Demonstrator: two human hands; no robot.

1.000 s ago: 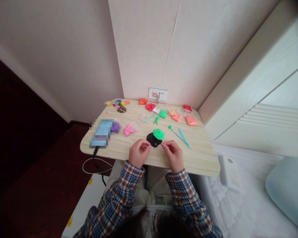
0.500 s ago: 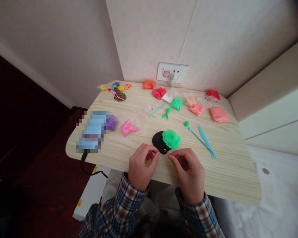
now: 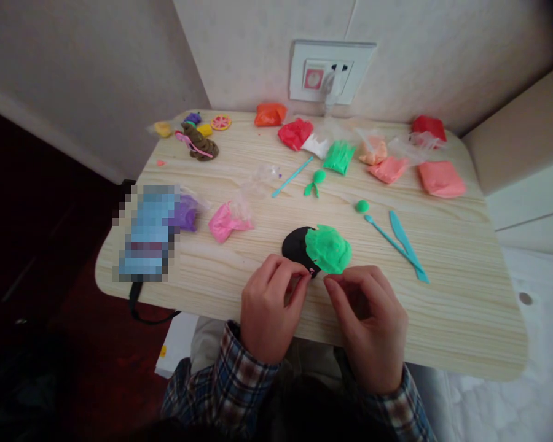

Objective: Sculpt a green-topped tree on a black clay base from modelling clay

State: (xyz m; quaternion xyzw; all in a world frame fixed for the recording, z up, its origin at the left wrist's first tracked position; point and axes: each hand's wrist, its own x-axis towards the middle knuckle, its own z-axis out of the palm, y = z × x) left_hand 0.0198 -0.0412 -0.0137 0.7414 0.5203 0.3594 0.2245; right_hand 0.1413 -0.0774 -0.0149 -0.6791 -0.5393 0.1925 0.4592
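Observation:
A flat black clay piece (image 3: 295, 247) lies on the table with a crumpled sheet of green clay (image 3: 330, 249) over its right side. My left hand (image 3: 273, 307) is at the near edge of the black piece, thumb and forefinger pinched together beside a tiny pink bit (image 3: 312, 271). What that pinch holds, if anything, is too small to make out. Just below the green clay, my right hand (image 3: 372, 325) also has its thumb and fingertips together. Anything between them is hidden. A small green ball (image 3: 362, 206) sits beyond my right hand.
Two blue modelling tools (image 3: 405, 245) lie crossed at the right; a thin blue stick (image 3: 292, 177) lies farther back. Bagged clay, such as pink (image 3: 223, 222) and red (image 3: 295, 134), is spread about. A brown coiled figure (image 3: 200, 144) stands back left, behind a pixelated phone-like object (image 3: 148, 230).
The view has come closer and tilted down, so everything looks larger. Both hands stay pinched near the black and green clay, with little visible movement against it.

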